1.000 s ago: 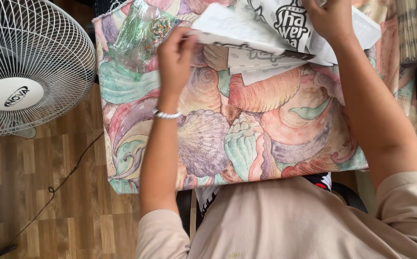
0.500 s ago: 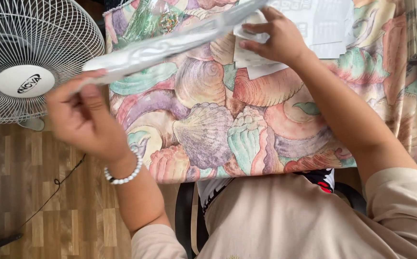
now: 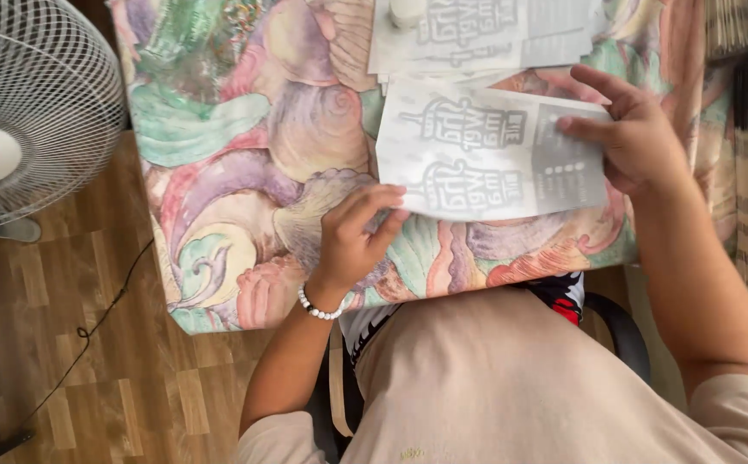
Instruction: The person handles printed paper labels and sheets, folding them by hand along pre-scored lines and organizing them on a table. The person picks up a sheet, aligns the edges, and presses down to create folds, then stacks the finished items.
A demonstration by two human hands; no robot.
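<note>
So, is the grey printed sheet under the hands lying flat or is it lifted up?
Flat. The printed sheet lies spread on the shell-patterned cloth; the left hand touches its lower left edge and the right hand rests on its right end.

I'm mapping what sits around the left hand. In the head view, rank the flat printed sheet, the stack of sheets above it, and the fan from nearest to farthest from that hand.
1. Flat printed sheet: touched at its lower left corner by the left hand.
2. Stack of sheets: farther up the table, at the top edge.
3. Fan: far left, off the table, over the wooden floor.
</note>
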